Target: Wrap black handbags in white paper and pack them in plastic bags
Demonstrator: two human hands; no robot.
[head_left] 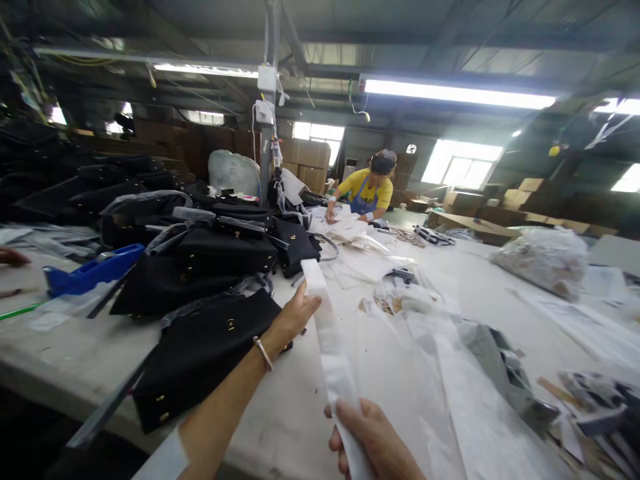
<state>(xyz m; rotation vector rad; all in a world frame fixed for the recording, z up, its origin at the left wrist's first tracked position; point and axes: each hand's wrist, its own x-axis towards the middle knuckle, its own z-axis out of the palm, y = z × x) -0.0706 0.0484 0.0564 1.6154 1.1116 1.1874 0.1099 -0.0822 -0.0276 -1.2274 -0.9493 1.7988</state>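
A long, flat white plastic-looking strip (330, 350) runs between my hands over the table. My left hand (295, 312), with a bracelet at the wrist, grips it near its far end. Lower down, my right hand (375, 433) pinches the strip with the thumb on top. The strip's near end drops out of the picture. Left of the strip lies a black handbag (200, 353) with small gold fittings, partly covered by my left forearm. Another black handbag (195, 257), its handles wrapped in clear film, lies just behind.
A blue tape dispenser (95, 270) sits at the left, by another person's fingers (13, 257). A grey dispenser (510, 380) and clear plastic sheets (425, 373) lie at the right. Across the table (280, 413), a person in yellow (367, 190) handles white sheets (345, 230).
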